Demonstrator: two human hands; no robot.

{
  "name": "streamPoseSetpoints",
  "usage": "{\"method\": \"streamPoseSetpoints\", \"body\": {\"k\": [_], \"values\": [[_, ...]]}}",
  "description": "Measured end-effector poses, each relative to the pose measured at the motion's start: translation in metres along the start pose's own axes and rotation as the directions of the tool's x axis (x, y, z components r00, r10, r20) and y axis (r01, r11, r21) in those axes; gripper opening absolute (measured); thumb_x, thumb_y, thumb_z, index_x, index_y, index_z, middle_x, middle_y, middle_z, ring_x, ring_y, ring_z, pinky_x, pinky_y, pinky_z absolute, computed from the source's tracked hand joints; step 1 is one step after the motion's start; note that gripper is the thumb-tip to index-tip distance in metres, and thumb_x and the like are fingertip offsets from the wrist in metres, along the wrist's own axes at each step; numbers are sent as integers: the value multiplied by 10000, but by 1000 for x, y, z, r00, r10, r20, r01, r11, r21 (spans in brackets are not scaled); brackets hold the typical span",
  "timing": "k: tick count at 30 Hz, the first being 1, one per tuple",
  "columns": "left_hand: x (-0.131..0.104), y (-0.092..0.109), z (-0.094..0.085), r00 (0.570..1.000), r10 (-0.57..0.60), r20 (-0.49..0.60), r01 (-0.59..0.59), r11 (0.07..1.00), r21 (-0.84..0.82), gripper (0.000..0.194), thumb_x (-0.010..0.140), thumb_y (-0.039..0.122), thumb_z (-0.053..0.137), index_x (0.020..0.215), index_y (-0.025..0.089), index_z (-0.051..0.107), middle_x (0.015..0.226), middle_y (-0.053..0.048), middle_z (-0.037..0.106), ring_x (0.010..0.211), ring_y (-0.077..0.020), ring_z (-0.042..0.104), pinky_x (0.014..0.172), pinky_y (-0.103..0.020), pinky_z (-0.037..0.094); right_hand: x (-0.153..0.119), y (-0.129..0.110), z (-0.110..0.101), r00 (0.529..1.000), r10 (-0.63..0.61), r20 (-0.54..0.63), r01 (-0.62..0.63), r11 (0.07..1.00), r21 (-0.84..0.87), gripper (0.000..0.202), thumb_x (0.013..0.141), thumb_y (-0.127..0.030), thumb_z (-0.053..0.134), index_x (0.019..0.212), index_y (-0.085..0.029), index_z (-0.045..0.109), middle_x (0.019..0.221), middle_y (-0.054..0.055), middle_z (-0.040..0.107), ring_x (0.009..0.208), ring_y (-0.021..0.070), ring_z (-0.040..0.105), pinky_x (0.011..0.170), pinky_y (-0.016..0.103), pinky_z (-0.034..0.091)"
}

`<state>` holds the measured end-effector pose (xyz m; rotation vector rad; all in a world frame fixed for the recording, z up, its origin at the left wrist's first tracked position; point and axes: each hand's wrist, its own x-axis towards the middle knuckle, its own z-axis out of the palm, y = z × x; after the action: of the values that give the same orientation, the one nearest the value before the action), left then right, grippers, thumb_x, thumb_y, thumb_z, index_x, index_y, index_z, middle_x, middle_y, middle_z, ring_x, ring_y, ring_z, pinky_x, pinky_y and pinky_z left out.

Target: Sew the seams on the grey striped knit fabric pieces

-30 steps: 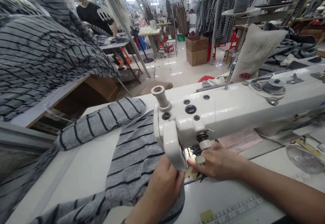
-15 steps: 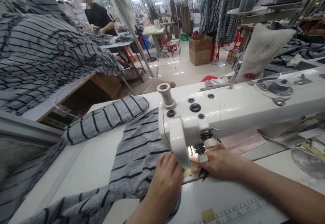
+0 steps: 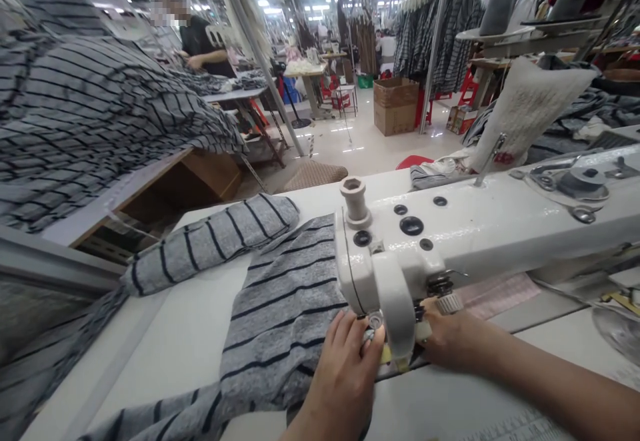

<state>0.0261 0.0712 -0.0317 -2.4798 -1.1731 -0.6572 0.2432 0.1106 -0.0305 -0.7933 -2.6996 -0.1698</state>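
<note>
A white sewing machine (image 3: pixel 480 228) reaches in from the right over the worktable. Grey fabric with dark stripes (image 3: pixel 285 294) lies left of its head and runs toward the front edge. My left hand (image 3: pixel 347 361) is on the fabric's right edge beside the needle area, its fingers bent close together; what its fingertips press is too small to make out. My right hand (image 3: pixel 450 338) is behind the machine's front lever, near the tension knob (image 3: pixel 450 302), with its fingertips mostly hidden. A rolled striped piece (image 3: pixel 210 241) rests at the table's back left.
A large striped fabric pile (image 3: pixel 100 94) covers a side table at the left. A person in black (image 3: pixel 205 44) stands behind it. Beyond the machine are a cardboard box (image 3: pixel 396 106), a metal pole (image 3: pixel 436 48) and hanging striped garments (image 3: pixel 457 28). Pink cloth (image 3: pixel 500 294) lies under the machine arm.
The view has shifted, so the machine sits further right and lower. My left hand's fingertips are now at the needle area. No dark pointed tool shows by my right hand now.
</note>
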Motion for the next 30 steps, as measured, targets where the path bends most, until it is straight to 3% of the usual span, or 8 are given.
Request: {"method": "streamPoseSetpoints", "body": {"k": [6,15,22,30], "values": [[7,-1,1,1000,6,-25,-6,1000,16,341,858,-6,360,1007,178,606,930,-133,637,944,-280,629,795,-479,600,5,-1,0,998,23,-66,-23,1000,-5,193,883,-95,478,754,-199,578,655,38,609,569,166,508,502,286,295],[6,-4,9,999,11,-46,-8,998,55,346,812,-20,399,1011,188,591,956,-137,643,920,-293,641,738,-483,613,6,-1,9,998,66,25,-66,998,2,176,801,-34,520,753,-195,569,685,28,640,594,168,546,515,284,312],[6,-5,12,997,13,-76,-10,999,41,334,803,-16,395,980,170,608,945,-153,636,917,-302,629,733,-496,600,11,-2,4,986,123,112,-126,992,24,173,817,-54,527,723,-183,593,661,35,631,564,155,498,505,286,261],[4,-5,15,998,5,-63,-3,999,35,348,827,-22,409,1030,159,626,1007,-146,654,947,-284,620,743,-440,584,9,-1,3,965,137,222,-149,988,41,170,829,-73,538,825,-177,672,806,78,701,686,193,599,663,312,429]]}}
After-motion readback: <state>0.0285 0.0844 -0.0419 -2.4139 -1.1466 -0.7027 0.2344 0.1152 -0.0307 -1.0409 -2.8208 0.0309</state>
